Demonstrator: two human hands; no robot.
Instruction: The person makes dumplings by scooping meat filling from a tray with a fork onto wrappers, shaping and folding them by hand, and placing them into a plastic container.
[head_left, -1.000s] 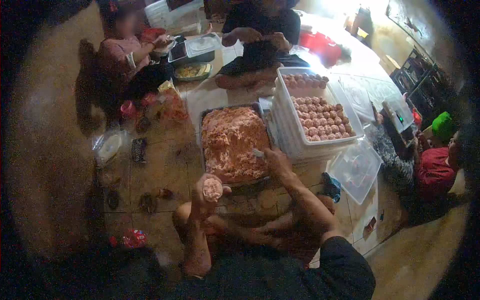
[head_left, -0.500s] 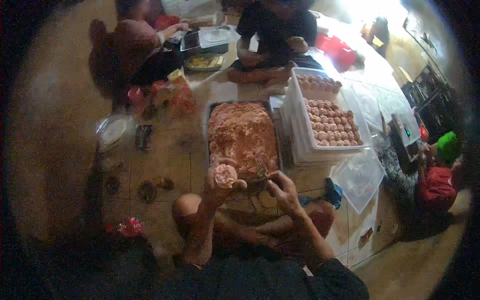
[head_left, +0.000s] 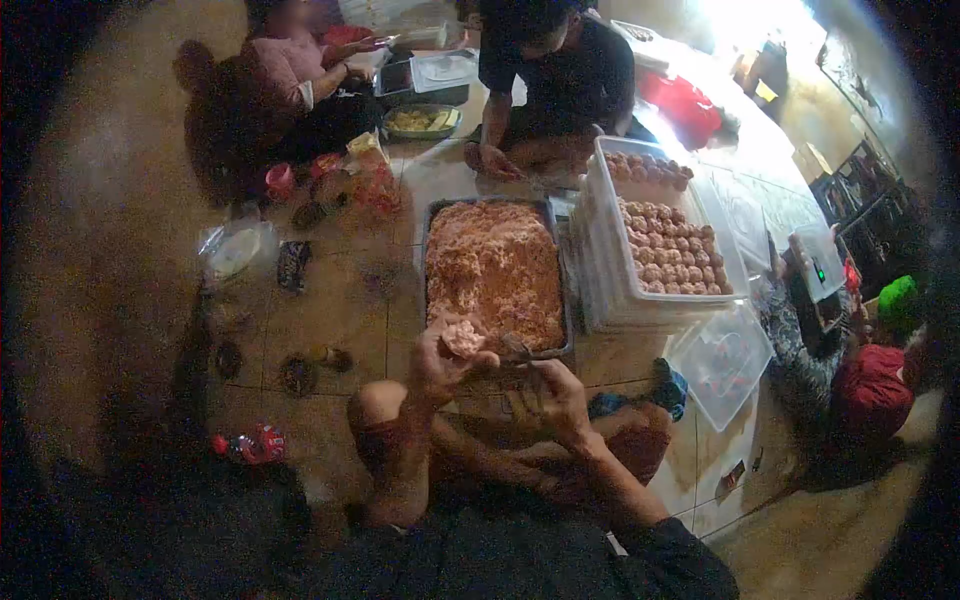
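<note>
A deep tray (head_left: 568,290) of pinkish minced filling (head_left: 495,265) sits on the floor in front of my crossed legs. My left hand (head_left: 437,372), at the tray's near left corner, is closed around a dumpling (head_left: 462,338) topped with the pink mince. My right hand (head_left: 562,395) grips the handle of a fork (head_left: 515,346), whose head is by the near edge of the filling, right of the dumpling. Its tines are hard to make out.
At right, stacked clear boxes (head_left: 590,285) hold rows of filled dumplings (head_left: 670,245); a clear lid (head_left: 725,365) lies nearby. Across the tray sits a person in black (head_left: 560,90), with another in pink (head_left: 290,70) farther left. A red-labelled bottle (head_left: 250,445) lies at left.
The dumpling in my left hand has tilted and moved slightly up and right. My right hand and the fork have shifted a little lower. The person opposite has lowered a hand toward the floor.
</note>
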